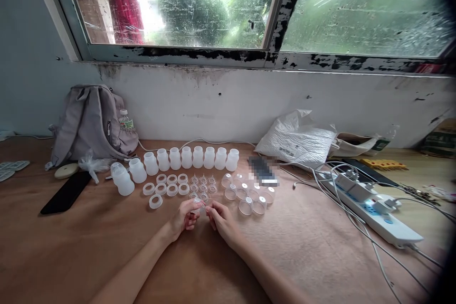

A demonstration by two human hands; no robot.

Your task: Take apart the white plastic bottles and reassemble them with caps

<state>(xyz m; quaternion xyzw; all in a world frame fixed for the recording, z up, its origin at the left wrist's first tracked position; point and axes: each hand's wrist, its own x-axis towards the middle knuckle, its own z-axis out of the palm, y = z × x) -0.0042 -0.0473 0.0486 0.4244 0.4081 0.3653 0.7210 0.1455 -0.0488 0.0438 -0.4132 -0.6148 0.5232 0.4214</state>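
My left hand (185, 214) and my right hand (220, 219) meet in front of the rows of bottle parts. Between their fingertips is a small clear piece that looks like a bottle nipple (199, 203), partly hidden by the fingers. Just beyond lie several clear silicone nipples (203, 180). White screw rings (172, 190) are set out to their left, with one ring (156, 201) nearer me. Clear dome caps (245, 206) are grouped to the right. Behind stands a row of frosted baby bottles (186, 157); at its left end, one bottle (122, 179) has a top fitted.
A black phone (67, 193) and a grey backpack (92, 121) are at the left. A blurred dark device (263, 171) lies behind the caps. On the right are a silver mailing bag (297, 137) and a white power strip (392, 225) with trailing cables.
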